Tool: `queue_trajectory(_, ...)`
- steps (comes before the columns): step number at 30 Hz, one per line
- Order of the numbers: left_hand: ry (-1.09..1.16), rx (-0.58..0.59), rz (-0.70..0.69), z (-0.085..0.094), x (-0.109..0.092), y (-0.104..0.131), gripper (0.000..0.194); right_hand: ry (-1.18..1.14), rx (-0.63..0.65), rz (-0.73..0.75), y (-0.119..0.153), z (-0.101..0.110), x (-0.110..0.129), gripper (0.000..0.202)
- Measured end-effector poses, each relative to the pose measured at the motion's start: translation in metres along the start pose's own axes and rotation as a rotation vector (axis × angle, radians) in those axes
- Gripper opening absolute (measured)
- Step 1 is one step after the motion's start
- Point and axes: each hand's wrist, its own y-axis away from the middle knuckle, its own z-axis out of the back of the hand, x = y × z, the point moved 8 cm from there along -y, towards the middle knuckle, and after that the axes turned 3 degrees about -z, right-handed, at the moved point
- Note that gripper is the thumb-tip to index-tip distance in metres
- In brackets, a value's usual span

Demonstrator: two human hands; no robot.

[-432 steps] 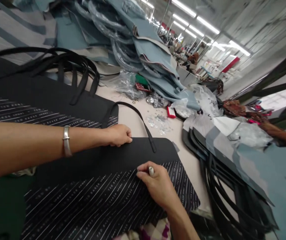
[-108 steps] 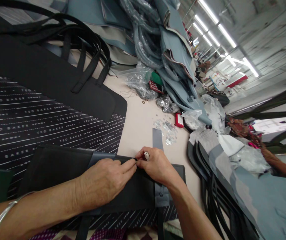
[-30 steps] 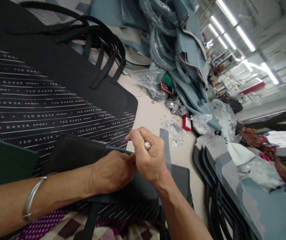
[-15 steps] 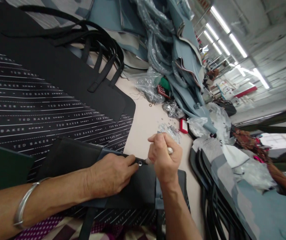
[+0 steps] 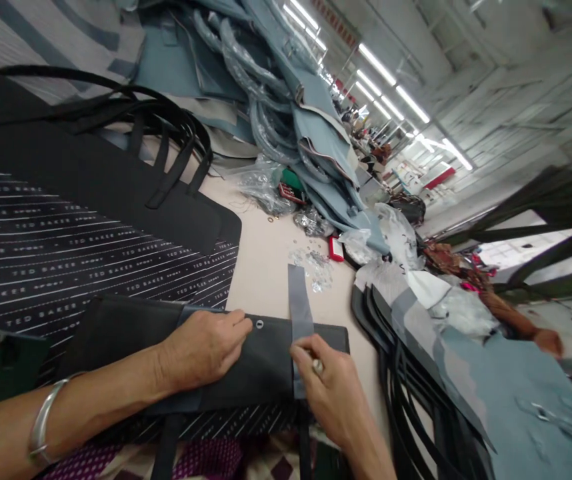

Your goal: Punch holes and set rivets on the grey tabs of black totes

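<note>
A black bag [image 5: 266,370] lies flat in front of me, with a small silver ring-like disc [image 5: 259,325] at its upper edge. My left hand [image 5: 206,350] is closed on that edge, just left of the disc. To the right, my right hand [image 5: 331,383] is wrapped around a slim tool with a pale rounded end [image 5: 317,366]; the rest of it is hidden in the fist. Beside these fingers, a blue-grey strap [image 5: 299,300] crosses the bag and extends past its upper edge.
Loose silver metal pieces [image 5: 316,267] lie beyond the bag, near a small red-and-white object [image 5: 336,249]. Black straps [image 5: 171,127] and striped lining fabric [image 5: 131,260] are at left. Blue-grey bag pieces [image 5: 326,140] are piled behind; stacked black panels [image 5: 391,340] sit at right.
My right hand has moved down and away from the disc, tool still in it. The strap's upper part now shows, lying past the bag's edge. My left hand remains at the edge.
</note>
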Motion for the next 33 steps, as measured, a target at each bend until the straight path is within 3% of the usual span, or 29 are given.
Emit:
queue_trajectory(3,-0.012,-0.011,0.000,0.002,-0.001,-0.001,0.014,-0.439,-0.305,0.097,0.018,0.034,0.004,0.029)
queue_trajectory(5,-0.026,-0.004,0.010,0.002,-0.001,-0.001,0.014,-0.721,-0.432,0.255,0.017,0.043,0.022,0.026)
queue_trajectory(8,-0.035,0.010,0.036,0.003,0.001,0.000,0.014,-0.896,-0.448,0.460,-0.005,0.029,0.056,0.023)
queue_trajectory(10,-0.027,0.024,0.050,0.003,0.002,0.000,0.013,-0.928,-0.429,0.473,-0.024,0.004,0.062,0.024)
queue_trajectory(14,0.007,0.049,0.049,0.004,0.003,0.000,0.009,-0.745,-0.287,0.344,-0.057,-0.057,0.045,0.035)
queue_trajectory(16,0.017,0.052,0.051,0.004,0.003,0.000,0.009,-0.679,-0.215,0.292,-0.064,-0.069,0.034,0.038)
queue_trajectory(18,0.020,0.046,0.058,0.005,0.003,0.000,0.011,-0.693,-0.184,0.226,-0.062,-0.059,0.024,0.038)
queue_trajectory(21,0.028,0.030,0.062,0.005,0.003,0.000,0.014,-0.592,-0.167,0.070,-0.041,-0.023,0.009,0.039)
queue_trajectory(25,0.042,0.018,0.056,0.005,0.004,-0.001,0.020,0.026,-0.147,-0.064,0.013,0.020,-0.014,0.044)
queue_trajectory(27,0.037,0.025,0.028,0.003,0.002,-0.002,0.032,0.311,-0.050,-0.210,0.042,0.020,-0.038,0.036)
queue_trajectory(29,0.027,0.059,-0.001,-0.005,0.001,-0.002,0.043,0.494,0.102,-0.385,0.072,0.005,-0.066,0.024)
queue_trajectory(31,0.036,0.102,0.003,-0.019,0.005,0.000,0.047,0.553,0.185,-0.487,0.095,-0.011,-0.087,0.052)
queue_trajectory(33,0.098,0.098,0.050,-0.031,0.019,0.002,0.047,0.528,0.165,-0.507,0.105,-0.021,-0.099,0.069)
